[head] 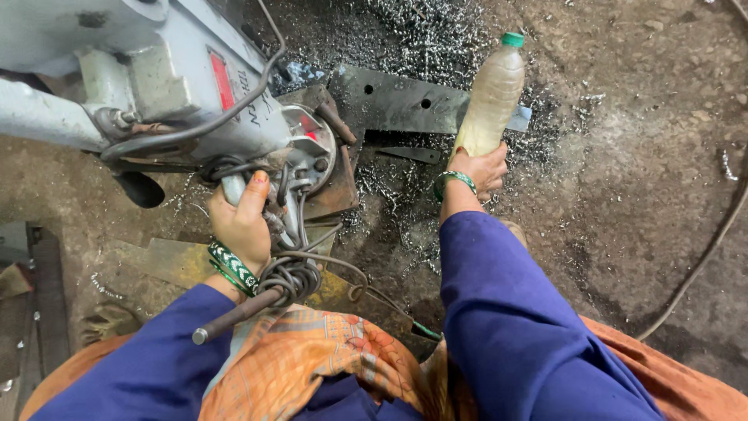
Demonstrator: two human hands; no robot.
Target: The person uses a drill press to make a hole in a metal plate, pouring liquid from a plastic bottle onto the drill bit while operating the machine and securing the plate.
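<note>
Cloth (312,359), orange with a pattern, lies nearest, over the person's lap, with blue sleeves on both sides. Just past it, a dark metal rod (234,316) sticks out to the near left, and a bunch of grey cables (292,273) is coiled beside the left wrist. The left hand (243,222) is closed around a handle (232,187) on the big grey machine (171,86). The cables and hand hide most of that handle. The wrist wears green and white bangles (231,267).

On the right, the right hand (481,170) grips the bottom of a plastic bottle (492,93). The bottle has a green cap and cloudy liquid inside, and it tilts away over the dirt floor (647,156). Behind it lies a flat metal plate (405,101) with holes. Shiny metal curls (421,39) cover the far ground. A thin cable (701,257) runs along the right side.
</note>
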